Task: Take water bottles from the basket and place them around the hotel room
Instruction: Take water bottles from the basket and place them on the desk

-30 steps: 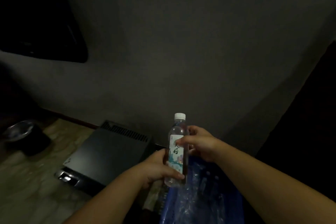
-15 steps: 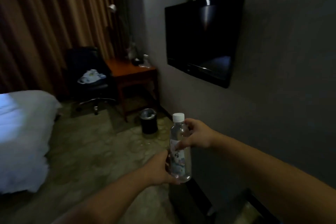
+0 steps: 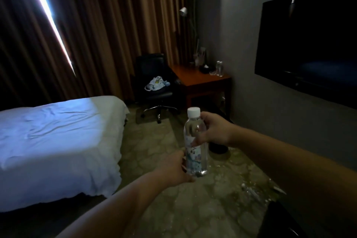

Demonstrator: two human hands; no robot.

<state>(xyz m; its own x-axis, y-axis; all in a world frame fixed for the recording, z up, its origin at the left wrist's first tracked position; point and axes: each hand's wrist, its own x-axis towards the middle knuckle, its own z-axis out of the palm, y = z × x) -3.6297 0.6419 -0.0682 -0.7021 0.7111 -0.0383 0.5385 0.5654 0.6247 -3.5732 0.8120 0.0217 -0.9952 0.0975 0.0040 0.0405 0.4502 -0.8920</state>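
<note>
Gripping upright water bottle (image 3: 195,141) w/ both hands, left hand (image 3: 172,168) low, right hand (image 3: 213,130) high; label illegible.

1. Bed (image 3: 58,137), left of frame: rumpled white sheet, nothing lying on it.
2. Wooden desk (image 3: 201,78), centre right against the wall: clear bottles (image 3: 219,68) and small dark items at its far edge.
3. Office chair (image 3: 154,87), beside the desk: crumpled cloth (image 3: 156,83) on the seat.
4. Patterned floor (image 3: 193,199), lower centre: pale litter (image 3: 251,191) at lower right.
</note>
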